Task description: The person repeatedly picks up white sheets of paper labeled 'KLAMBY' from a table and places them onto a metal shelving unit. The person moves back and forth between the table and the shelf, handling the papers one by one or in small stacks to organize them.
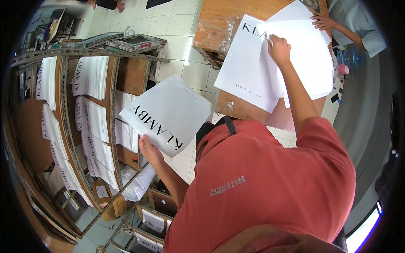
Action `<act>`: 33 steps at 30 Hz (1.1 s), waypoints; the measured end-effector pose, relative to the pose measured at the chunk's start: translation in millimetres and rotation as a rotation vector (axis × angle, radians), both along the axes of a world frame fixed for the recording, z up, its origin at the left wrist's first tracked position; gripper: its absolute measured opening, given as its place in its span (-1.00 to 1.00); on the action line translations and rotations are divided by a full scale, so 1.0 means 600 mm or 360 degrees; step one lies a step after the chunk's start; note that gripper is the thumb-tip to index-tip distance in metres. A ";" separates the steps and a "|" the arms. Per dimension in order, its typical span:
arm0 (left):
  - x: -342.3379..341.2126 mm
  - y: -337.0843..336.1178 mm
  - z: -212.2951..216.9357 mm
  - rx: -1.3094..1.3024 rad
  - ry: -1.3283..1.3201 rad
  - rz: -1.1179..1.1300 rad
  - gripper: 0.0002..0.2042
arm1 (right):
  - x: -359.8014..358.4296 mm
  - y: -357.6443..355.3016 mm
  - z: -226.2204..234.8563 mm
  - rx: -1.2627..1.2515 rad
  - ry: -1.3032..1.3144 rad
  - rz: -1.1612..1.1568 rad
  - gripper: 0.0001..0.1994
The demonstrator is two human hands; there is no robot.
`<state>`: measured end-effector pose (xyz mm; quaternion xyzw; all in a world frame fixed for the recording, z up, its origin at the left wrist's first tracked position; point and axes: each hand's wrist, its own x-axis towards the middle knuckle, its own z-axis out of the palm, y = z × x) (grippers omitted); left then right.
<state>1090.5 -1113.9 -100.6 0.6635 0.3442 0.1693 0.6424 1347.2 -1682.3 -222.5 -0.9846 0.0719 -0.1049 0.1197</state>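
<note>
My left hand grips the lower edge of a glossy white printed sheet with large black lettering, held out beside the shelving rack. Far to the right, my right hand has its fingers curled at the edge of a blank white sheet on the table. That blank sheet partly covers another white sheet with black print. What exactly the right fingertips pinch is partly hidden. A co-worker's hand lies on the far right corner of the sheets.
A metal-framed rack at left holds several stacks of similar printed sheets. The wooden table stands at the upper right. Frames lie behind the rack. A blue water jug stands beyond the table. Clear plastic wrap bulges below the rack.
</note>
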 end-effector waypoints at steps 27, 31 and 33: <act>-0.496 0.049 -0.067 -0.0335 -0.0092 0.1136 -0.82 | 0.018 0.148 0.250 -0.0278 0.0144 0.0906 -0.81; -0.575 0.057 -0.058 -0.0503 -0.0523 0.1263 -0.82 | -0.085 0.295 0.336 -0.0474 -0.0103 0.1249 -0.82; -0.656 0.070 -0.074 -0.0541 -0.0723 0.1368 -0.82 | -0.147 0.389 0.355 -0.0194 -0.0084 0.1476 -0.89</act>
